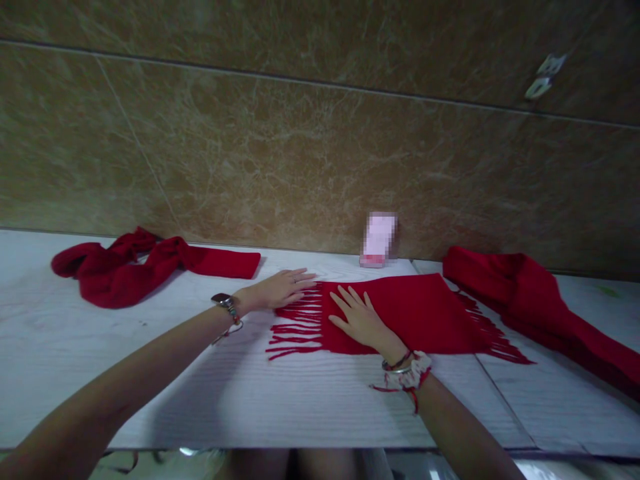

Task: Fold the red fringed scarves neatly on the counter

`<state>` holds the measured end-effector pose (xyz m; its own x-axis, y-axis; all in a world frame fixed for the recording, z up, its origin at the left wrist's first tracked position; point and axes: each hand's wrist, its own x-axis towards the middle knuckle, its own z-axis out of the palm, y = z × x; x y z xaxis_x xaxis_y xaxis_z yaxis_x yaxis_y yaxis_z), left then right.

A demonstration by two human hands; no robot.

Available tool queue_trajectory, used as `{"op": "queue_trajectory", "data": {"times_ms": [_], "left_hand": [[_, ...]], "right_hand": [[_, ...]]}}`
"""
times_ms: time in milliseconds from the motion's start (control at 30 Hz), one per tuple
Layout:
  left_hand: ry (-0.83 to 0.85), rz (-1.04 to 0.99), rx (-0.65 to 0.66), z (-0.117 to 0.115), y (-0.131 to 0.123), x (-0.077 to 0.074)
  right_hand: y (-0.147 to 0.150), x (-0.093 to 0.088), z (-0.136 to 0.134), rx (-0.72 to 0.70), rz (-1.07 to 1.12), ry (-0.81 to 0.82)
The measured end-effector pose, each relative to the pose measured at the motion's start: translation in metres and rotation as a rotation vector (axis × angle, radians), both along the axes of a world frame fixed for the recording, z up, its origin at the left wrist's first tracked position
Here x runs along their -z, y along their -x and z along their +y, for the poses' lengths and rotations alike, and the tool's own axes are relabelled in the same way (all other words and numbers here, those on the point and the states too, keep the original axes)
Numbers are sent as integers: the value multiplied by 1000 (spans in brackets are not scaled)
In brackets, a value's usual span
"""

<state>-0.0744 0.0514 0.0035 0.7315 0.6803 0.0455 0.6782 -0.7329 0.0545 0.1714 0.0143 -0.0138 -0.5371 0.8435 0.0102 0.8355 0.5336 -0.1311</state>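
A red fringed scarf (420,313) lies flat in a folded rectangle in front of me, with fringe at its left end and more fringe at its right. My right hand (361,321) rests palm down on its left part, fingers spread. At the upper corner of the left fringe, my left hand (283,288) lies stretched out over the strands, holding nothing. A second red scarf (135,267) sits in a loose, crumpled loop on the left, its straight end pointing toward my left hand. On the right, another length of red scarf (530,300) trails off the view's edge.
The white wood-grain table (300,407) meets a brown marbled tile wall (280,153) at the back. A small pink and white blurred object (380,239) leans upright against the wall. A seam runs across the table at the right. A fixture (546,77) sits high on the wall.
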Motion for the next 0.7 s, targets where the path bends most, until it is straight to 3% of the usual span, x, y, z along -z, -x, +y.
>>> {"op": "queue_trajectory", "data": {"times_ms": [167, 267, 333, 500, 600, 700], "left_hand": [[106, 34, -107, -1, 38, 22], [90, 1, -102, -2, 61, 17], [81, -25, -67, -1, 61, 7], [101, -131, -122, 17, 13, -17], [193, -149, -198, 37, -24, -18], [278, -142, -185, 55, -50, -11]], "right_hand": [[0, 1, -1, -9, -15, -5], [-1, 0, 0, -16, -6, 4], [-1, -3, 0, -26, 5, 15], [-5, -22, -15, -97, 26, -14], [-4, -27, -36, -201, 35, -16], [1, -23, -54, -278, -32, -71]]}}
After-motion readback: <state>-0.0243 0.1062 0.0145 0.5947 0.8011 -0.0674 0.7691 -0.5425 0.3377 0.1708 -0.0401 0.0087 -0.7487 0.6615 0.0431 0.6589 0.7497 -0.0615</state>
